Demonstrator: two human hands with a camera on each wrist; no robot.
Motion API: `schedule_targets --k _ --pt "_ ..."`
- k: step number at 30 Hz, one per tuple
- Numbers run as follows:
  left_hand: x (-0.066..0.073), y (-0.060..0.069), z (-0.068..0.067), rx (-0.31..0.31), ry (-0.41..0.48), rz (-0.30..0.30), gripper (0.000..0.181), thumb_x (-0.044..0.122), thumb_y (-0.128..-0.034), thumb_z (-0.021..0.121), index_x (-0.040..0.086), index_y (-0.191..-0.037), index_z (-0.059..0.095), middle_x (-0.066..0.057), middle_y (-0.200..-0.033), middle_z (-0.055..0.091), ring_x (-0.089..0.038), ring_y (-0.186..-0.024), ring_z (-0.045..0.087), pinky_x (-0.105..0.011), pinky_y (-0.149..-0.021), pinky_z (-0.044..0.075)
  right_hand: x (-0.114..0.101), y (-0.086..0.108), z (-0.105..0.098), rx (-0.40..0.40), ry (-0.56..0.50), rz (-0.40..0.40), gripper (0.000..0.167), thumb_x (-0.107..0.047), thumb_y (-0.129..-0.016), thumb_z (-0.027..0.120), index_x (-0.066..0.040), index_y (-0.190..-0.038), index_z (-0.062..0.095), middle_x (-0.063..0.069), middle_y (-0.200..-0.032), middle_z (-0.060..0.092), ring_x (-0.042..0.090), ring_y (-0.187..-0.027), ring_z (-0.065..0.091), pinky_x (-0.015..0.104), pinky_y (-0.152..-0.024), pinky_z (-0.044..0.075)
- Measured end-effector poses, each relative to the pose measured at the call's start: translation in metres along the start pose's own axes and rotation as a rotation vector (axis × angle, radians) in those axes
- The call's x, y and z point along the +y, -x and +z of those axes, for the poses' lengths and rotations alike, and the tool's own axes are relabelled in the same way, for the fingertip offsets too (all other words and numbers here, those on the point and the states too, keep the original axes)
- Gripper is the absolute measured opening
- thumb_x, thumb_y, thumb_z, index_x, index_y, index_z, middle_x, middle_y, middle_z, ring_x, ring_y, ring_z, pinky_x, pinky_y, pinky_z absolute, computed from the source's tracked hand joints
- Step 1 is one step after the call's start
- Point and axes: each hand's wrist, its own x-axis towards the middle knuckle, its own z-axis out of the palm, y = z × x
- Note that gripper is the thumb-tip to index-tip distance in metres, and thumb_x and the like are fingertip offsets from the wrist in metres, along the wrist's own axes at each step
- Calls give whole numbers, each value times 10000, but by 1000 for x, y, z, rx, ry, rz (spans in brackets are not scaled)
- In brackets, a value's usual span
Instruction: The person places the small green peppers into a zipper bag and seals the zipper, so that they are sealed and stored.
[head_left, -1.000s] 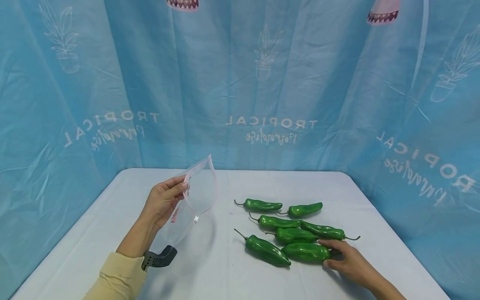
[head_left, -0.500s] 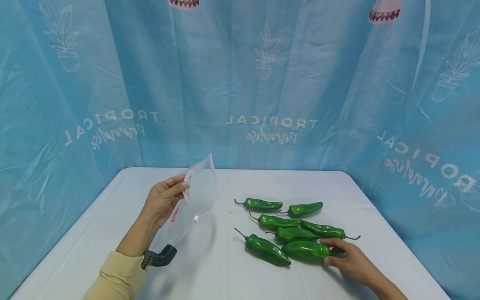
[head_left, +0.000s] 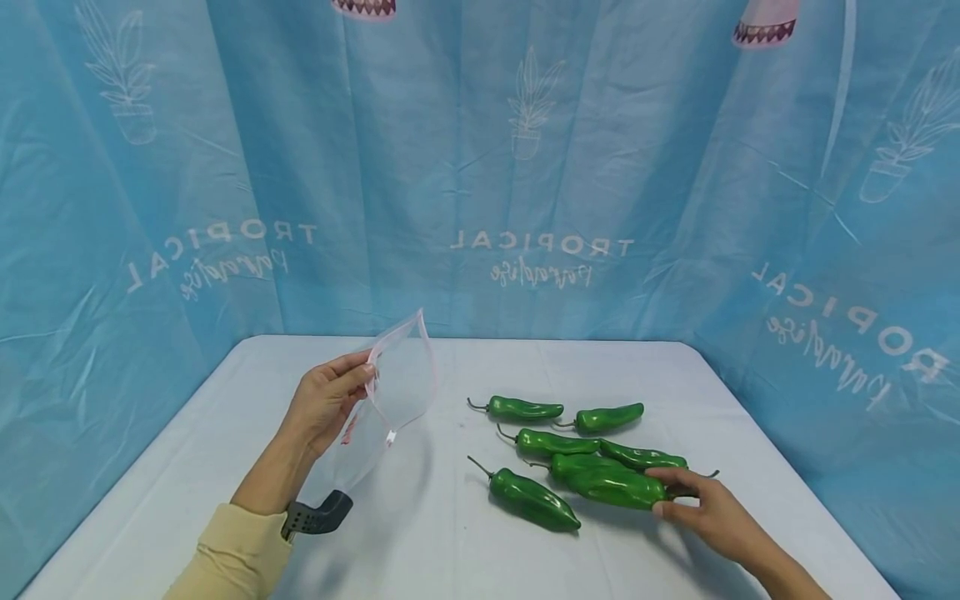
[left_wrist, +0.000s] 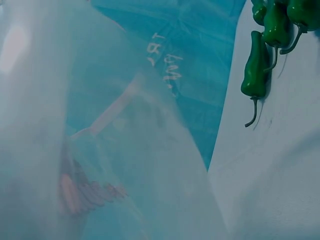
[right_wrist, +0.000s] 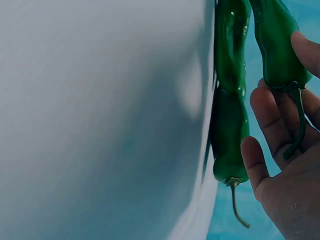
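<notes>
My left hand (head_left: 324, 404) pinches the rim of a clear zip bag (head_left: 401, 375) and holds it up with its mouth spread. In the left wrist view the bag's film (left_wrist: 150, 165) covers much of the picture and blurs the fingers. At the right, my right hand (head_left: 708, 512) grips a green chili pepper (head_left: 618, 487) by its stem end, raised off the table. The right wrist view has this pepper (right_wrist: 280, 45) between thumb and fingers, its stem hanging over the palm. Behind it lies another pepper (head_left: 570, 463), partly hidden.
On the white table (head_left: 450, 550) lie several more green peppers, among them one at the front (head_left: 534, 500), one at the back (head_left: 525, 408) and one by the right hand (head_left: 641, 456). A blue printed curtain (head_left: 480, 167) rises behind the table and along both sides.
My right hand has lifted the front right pepper off the table, moving it slightly up and right, so it now overlaps the pepper behind it. The left hand and bag keep their place.
</notes>
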Motion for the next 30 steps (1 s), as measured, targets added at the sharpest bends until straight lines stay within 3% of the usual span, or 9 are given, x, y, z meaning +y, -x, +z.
schedule_targets --k 4,7,13,18,30 --pt "0 0 -1 -2 -4 -1 269 144 -905 626 54 -1158 629 68 -922 695 -52 -796 632 -177 -753 535 -5 -1 -1 0 -19 7 549 -359 -857 659 -68 -1303 529 173 -1224 597 302 -1060 597 272 -768 519" --pt "0 0 -1 1 -5 -8 283 152 -903 629 48 -1167 623 67 -929 696 -54 -802 635 -182 -756 537 -9 -2 -1 14 -16 -3 535 -353 -862 657 -69 -1298 531 167 -1204 608 340 -1072 587 268 -764 520" --pt "2 0 1 8 -26 -15 336 174 -899 638 23 -1197 601 67 -932 698 -56 -796 631 -185 -754 533 -20 -6 0 46 -20 25 512 -366 -851 671 -100 -1274 558 127 -1171 632 237 -1028 589 256 -705 507" --pt "3 1 2 15 -40 -17 402 177 -902 634 -20 -1245 560 76 -946 699 -56 -808 635 -183 -764 533 -29 -9 3 55 -42 4 506 -369 -853 669 -119 -1278 558 107 -1183 633 168 -1000 600 244 -714 509" --pt "1 0 2 15 -44 -14 348 171 -903 633 10 -1209 592 87 -923 688 -52 -800 619 -170 -766 527 -55 -29 14 57 -74 -86 508 -373 -850 671 -134 -1282 553 108 -1218 619 284 -1097 593 243 -758 519"
